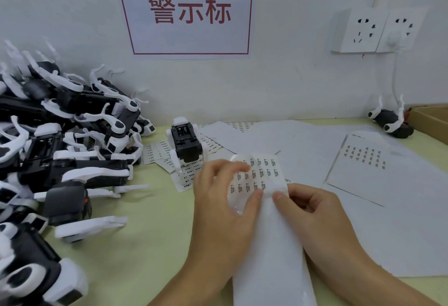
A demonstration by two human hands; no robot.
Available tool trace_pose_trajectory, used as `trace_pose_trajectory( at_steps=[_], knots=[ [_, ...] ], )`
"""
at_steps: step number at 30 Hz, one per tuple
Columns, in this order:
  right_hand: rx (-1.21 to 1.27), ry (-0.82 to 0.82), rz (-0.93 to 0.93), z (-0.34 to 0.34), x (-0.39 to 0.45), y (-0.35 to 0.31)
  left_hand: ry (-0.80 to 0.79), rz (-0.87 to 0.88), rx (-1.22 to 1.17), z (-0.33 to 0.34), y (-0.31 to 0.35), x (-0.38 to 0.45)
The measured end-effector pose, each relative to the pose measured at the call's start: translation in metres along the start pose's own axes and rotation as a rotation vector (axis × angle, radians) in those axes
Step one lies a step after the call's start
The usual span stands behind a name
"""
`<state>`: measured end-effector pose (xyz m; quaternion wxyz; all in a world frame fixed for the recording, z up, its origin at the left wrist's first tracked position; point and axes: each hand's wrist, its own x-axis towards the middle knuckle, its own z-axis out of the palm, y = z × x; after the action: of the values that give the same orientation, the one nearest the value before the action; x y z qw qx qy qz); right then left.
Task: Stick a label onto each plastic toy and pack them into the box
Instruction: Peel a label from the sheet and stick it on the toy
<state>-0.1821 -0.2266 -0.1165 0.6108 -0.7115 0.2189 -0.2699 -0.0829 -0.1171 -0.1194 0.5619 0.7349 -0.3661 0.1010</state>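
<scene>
My left hand (225,199) and right hand (312,208) are both on a long white strip of label backing paper (271,245) that runs from the bottom edge up the middle of the pale green worktop (145,245). Left hand: fingers curled over the top left of the strip, thumb pressed on its front, holding it. Right hand: thumb and curled fingers pinching the strip's right edge just below the printed part. Small black-printed labels (261,174) sit in rows on the upper end of the strip, partly under my left fingers.

Just behind the hands, one black-and-white plastic robot-dog toy (186,145) lies belly up on loose label sheets (164,150), apart from both hands. Left side: a big heap of black-and-white plastic toys (60,140), piled against the wall, legs sticking out all ways. Far right, another single toy (390,121) lies upside down, just beside the brown cardboard box (431,119), of which only a corner shows; cannot tell what is in it.

White paper sheets (303,145) overlap across the right half of the worktop; one sheet with a few rows of labels (363,157) lies right of my hands. On the wall: a red-bordered sign with red characters (189,9) and a white double socket (378,30) with a cable hanging down.
</scene>
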Motion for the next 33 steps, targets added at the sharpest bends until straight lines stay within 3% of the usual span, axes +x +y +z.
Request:
trace_pose_trajectory(
  at_steps=[2,6,15,33],
  knots=[
    [0.039,0.007,0.040,0.000,0.001,0.000,-0.003,-0.151,-0.082,0.000,0.001,0.001],
    [0.096,0.010,0.085,-0.001,0.002,0.000,-0.181,-0.392,-0.454,-0.006,0.002,0.006],
    [0.290,-0.088,0.188,-0.005,0.005,-0.001,-0.311,-0.364,-0.670,-0.011,-0.003,0.013],
    [0.430,-0.170,0.125,-0.005,0.005,-0.001,-0.346,-0.424,-0.568,-0.007,-0.002,0.012]
  ],
)
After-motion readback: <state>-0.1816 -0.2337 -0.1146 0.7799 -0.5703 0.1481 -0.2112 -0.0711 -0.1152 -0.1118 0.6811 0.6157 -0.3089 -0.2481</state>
